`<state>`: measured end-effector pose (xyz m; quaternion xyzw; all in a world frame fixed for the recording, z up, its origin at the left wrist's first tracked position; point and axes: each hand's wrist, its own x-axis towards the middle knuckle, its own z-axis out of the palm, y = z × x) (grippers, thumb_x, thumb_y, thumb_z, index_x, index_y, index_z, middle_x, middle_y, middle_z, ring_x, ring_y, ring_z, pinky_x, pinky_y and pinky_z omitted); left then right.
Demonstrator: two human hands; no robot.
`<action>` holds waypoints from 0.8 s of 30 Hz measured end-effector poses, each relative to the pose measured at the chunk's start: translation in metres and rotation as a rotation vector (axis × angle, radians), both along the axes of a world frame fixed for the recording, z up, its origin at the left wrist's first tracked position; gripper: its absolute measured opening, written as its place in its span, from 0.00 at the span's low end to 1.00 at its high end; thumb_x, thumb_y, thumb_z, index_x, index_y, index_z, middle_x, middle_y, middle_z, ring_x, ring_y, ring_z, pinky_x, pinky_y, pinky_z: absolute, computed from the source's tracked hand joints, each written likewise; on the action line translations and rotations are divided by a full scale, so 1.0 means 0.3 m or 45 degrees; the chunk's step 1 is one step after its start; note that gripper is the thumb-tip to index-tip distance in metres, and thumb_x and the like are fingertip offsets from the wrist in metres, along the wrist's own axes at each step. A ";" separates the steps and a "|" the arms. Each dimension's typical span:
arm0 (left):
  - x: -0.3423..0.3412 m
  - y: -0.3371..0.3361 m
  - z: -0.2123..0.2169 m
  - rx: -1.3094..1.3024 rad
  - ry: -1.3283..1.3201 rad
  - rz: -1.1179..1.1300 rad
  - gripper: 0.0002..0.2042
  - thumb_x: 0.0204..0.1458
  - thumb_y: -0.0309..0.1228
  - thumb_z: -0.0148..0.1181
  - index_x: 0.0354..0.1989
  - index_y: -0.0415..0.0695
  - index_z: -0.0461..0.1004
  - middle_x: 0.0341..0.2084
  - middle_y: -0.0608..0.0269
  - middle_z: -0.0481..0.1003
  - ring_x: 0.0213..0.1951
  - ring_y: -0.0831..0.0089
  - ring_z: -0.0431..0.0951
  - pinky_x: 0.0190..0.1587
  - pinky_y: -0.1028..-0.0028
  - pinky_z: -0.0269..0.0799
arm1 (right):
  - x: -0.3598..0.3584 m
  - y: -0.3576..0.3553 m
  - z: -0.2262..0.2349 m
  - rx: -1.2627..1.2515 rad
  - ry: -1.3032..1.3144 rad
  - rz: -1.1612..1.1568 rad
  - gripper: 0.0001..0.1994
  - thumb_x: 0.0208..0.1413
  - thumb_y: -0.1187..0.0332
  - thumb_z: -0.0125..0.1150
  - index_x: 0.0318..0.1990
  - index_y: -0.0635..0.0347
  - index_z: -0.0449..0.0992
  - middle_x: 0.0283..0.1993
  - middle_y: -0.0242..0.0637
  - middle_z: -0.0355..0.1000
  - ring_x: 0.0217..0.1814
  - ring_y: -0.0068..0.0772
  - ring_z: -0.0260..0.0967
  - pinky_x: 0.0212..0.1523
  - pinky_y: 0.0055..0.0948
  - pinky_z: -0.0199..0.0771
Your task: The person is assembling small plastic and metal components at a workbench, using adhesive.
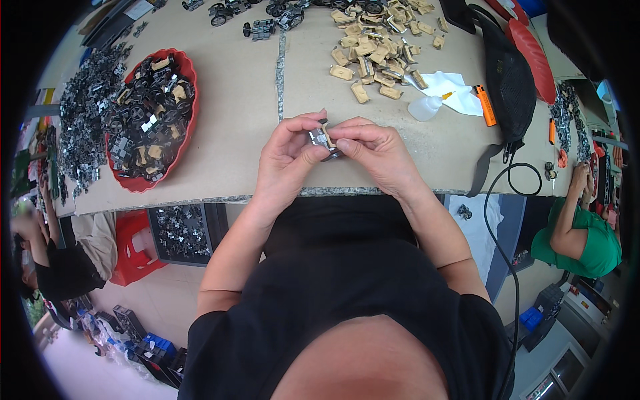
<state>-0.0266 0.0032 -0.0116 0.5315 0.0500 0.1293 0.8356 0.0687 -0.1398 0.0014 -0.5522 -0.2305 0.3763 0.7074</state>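
Note:
Above the table's near edge, my two hands meet around one small toy-vehicle part. My left hand (283,157) is closed on its silver-grey chassis (319,137), gripping it between thumb and fingers. On the other side, my right hand (377,148) pinches a tan piece (330,136) that lies against the chassis. Fingers cover much of both parts, so I cannot tell how they are joined. Beyond my hands lies a heap of similar tan pieces (373,52). Black and grey wheeled chassis (260,29) stand at the far edge.
A red scalloped basket (194,100) of mixed parts stands at left, beside a heap of grey parts (80,127). At right are a white squeeze bottle (423,109), white tissue (467,101), an orange cutter (487,107), a black bag (510,87) and a cable (493,220). Co-workers sit on both sides.

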 end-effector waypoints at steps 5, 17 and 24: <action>-0.002 0.000 -0.001 -0.001 -0.030 0.027 0.16 0.47 0.16 0.55 0.44 0.42 0.64 0.53 0.53 0.59 0.55 0.69 0.63 0.51 0.74 0.66 | 0.008 0.006 -0.001 0.034 0.017 0.041 0.09 0.53 0.78 0.54 0.42 0.67 0.74 0.41 0.35 0.70 0.42 0.23 0.68 0.45 0.20 0.69; 0.004 -0.010 0.003 0.005 -0.001 0.063 0.16 0.46 0.14 0.56 0.43 0.42 0.64 0.51 0.56 0.61 0.55 0.69 0.63 0.51 0.73 0.67 | 0.030 0.010 0.010 0.039 0.531 0.069 0.09 0.52 0.75 0.56 0.41 0.67 0.74 0.39 0.37 0.72 0.40 0.22 0.68 0.42 0.21 0.68; 0.001 -0.014 0.002 0.004 0.000 0.084 0.17 0.45 0.14 0.56 0.43 0.41 0.64 0.51 0.56 0.62 0.55 0.68 0.63 0.52 0.73 0.66 | 0.033 0.012 -0.016 -0.002 0.386 0.071 0.09 0.53 0.74 0.55 0.41 0.65 0.75 0.38 0.35 0.73 0.39 0.21 0.68 0.40 0.21 0.68</action>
